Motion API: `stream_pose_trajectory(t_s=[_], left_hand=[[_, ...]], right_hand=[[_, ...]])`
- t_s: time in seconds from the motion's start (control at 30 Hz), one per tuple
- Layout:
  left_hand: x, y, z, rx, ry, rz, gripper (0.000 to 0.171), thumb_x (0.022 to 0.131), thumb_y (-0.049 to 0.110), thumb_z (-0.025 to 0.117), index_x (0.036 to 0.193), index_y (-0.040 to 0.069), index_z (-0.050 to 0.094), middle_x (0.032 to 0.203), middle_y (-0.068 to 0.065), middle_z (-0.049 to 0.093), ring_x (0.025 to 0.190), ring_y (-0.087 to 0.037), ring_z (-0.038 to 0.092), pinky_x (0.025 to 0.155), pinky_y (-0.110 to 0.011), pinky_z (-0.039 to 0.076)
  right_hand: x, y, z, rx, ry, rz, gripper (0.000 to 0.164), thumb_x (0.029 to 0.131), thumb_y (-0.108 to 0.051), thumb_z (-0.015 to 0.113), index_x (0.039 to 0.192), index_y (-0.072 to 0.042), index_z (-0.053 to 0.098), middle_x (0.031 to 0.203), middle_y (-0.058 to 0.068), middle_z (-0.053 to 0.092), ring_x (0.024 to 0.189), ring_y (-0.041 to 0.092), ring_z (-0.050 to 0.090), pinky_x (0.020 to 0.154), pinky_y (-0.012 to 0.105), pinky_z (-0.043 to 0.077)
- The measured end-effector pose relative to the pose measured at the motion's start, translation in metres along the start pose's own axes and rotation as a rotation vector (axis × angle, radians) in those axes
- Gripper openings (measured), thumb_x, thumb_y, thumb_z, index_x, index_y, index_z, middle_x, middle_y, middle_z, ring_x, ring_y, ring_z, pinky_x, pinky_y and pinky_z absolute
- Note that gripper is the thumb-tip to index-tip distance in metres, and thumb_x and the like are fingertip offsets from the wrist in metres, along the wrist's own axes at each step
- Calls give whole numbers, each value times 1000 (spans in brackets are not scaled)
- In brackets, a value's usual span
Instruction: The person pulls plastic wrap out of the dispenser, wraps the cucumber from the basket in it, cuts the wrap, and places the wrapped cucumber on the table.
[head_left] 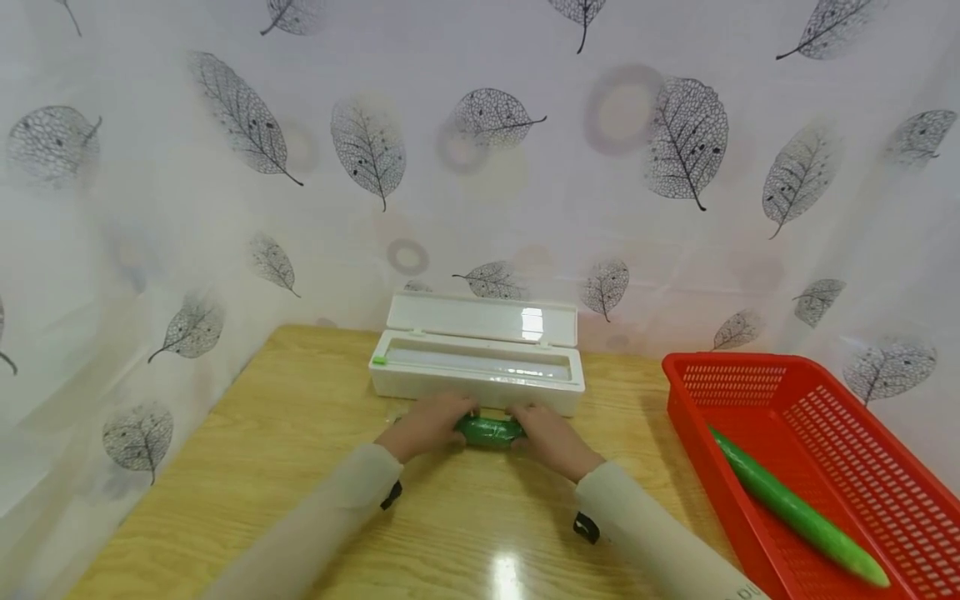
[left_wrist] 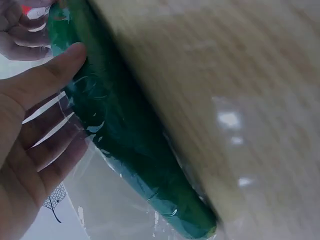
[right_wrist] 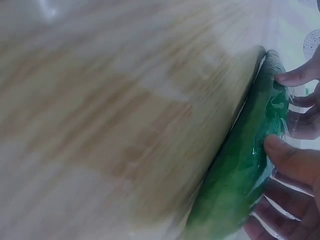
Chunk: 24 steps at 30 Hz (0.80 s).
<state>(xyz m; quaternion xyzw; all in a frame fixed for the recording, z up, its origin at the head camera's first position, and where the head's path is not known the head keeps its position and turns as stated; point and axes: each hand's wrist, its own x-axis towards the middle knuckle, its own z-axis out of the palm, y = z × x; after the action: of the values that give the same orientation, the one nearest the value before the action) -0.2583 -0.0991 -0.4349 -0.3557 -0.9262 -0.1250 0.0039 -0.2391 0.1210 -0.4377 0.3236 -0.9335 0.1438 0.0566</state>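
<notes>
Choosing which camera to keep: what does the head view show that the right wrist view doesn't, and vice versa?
Only the head view: the red basket with a second cucumber in it.
Only the right wrist view: the stretch of wrapped cucumber that the right hand hides from the head camera.
Both: that cucumber, held by right hand and left hand, the table and leaf-patterned curtain.

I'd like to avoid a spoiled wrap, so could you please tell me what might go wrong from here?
The clear film looks wrinkled on the held cucumber, so it might cling unevenly. The rounded cucumber could roll if the left hand and right hand ease off. Both hands work close to the white box, which they might nudge.
</notes>
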Motion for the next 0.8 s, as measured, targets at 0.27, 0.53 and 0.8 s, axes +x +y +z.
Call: stream_pose_trajectory(t_s=[0.27, 0.53, 0.8], left_hand=[[8, -9, -4, -107, -26, -27, 35, 72, 16, 78, 103, 11, 62, 104, -2, 68, 97, -18, 62, 89, -33, 51], [10, -12, -2, -120, -14, -32, 43, 70, 18, 80, 107, 10, 58, 105, -3, 67, 98, -19, 63, 88, -34, 51], [4, -4, -3, 33, 9, -17, 64, 72, 28, 80, 125, 9, 49, 115, -6, 61, 104, -20, 59, 93, -34, 50]], right_hand=[[2, -4, 5, -379, 200, -314, 26, 75, -13, 78, 98, -9, 66, 93, 3, 62, 85, 17, 58, 77, 30, 51], [9, -7, 12, -496, 122, -291, 28, 79, -11, 74, 102, -7, 59, 92, 4, 60, 83, 17, 57, 75, 30, 51], [16, -8, 9, -376, 42, -199, 28, 79, -5, 72, 103, -1, 59, 98, 11, 64, 91, 22, 61, 79, 33, 54]])
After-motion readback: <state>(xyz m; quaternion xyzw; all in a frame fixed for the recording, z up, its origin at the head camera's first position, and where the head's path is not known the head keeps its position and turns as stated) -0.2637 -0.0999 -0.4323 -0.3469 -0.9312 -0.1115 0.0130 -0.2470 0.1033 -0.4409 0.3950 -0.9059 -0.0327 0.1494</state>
